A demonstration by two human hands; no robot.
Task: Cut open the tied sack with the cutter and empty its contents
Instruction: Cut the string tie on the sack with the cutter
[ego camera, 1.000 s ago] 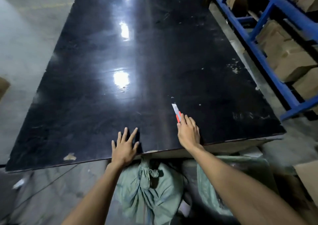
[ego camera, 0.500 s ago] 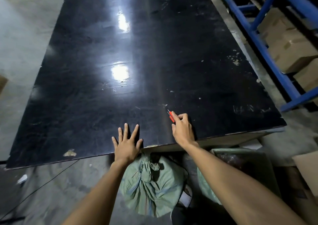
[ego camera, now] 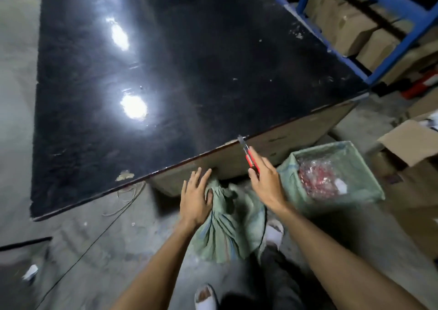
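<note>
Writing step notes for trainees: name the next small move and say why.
Probably lower the cutter to the tied neck of the sack: the left hand rests on that neck, while the right hand holds the blade clear of it.

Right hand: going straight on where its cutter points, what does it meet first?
Probably the table's near edge: the cutter in the right hand points up at it and its tip overlaps it, though depth is unclear.

Centre frame, you are handling a creased, matt green woven sack (ego camera: 227, 226); your red plastic cutter (ego camera: 248, 158) is showing a dull metal blade. Above, the black tabletop (ego camera: 213, 61) is gleaming glossy and scuffed; lower left, the concrete floor (ego camera: 94, 257) is looking rough.
</note>
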